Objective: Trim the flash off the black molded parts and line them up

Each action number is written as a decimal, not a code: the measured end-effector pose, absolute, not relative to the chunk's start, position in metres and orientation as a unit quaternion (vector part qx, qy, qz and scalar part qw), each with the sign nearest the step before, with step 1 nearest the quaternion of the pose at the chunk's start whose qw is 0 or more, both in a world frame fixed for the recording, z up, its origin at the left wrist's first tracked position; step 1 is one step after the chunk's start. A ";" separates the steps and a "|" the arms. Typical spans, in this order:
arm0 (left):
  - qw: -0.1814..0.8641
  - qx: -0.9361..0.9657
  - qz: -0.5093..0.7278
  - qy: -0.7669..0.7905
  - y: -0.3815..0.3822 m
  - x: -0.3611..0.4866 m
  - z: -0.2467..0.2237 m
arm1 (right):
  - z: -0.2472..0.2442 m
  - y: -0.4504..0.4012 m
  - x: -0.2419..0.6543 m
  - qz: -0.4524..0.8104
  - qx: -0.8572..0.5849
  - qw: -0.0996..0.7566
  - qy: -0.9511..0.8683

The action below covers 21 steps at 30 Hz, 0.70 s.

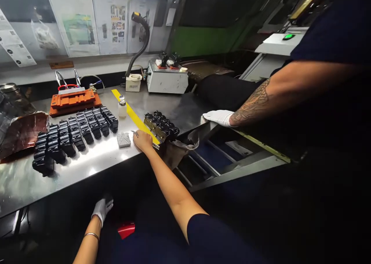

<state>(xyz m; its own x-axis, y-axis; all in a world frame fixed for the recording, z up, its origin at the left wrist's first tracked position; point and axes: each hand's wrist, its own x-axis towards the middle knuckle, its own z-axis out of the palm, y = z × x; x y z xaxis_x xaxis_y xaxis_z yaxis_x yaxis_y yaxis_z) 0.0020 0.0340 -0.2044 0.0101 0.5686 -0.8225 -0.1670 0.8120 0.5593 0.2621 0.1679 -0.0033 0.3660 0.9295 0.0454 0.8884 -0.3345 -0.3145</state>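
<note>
My right hand (pixel 143 141), bare, is closed around slim metal tweezers (pixel 155 145) at the bench's front edge. Just left of it a small grey block (pixel 124 140) of folded cloth or pad lies on the metal bench (pixel 95 161). Below the bench edge is my left hand (pixel 101 210) in a white glove, its fingers curled by something dark that blends into the shadow. Rows of black molded parts (pixel 77 132) stand on the bench to the left. Another cluster of black parts (pixel 161 125) sits beyond my right hand.
A co-worker's gloved hand (pixel 218 117) rests at the bench's right end, above a metal frame (pixel 240 167). Behind are an orange fixture (pixel 75 101), a clear bottle (pixel 122 108), a flexible black hose (pixel 146 36) and a white box (pixel 168 80). Yellow tape (pixel 135 118) crosses the bench.
</note>
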 end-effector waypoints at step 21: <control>0.682 0.213 0.227 0.661 0.031 0.022 -0.188 | 0.007 0.163 0.250 0.078 -0.827 0.120 -0.543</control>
<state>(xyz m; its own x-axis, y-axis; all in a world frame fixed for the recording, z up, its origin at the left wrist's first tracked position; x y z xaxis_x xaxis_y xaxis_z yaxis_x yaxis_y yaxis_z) 0.0218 0.0310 -0.1884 0.0224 0.5914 -0.8061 -0.0270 0.8064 0.5908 0.2501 0.1629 0.0072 0.3984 0.9172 0.0022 0.8798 -0.3815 -0.2835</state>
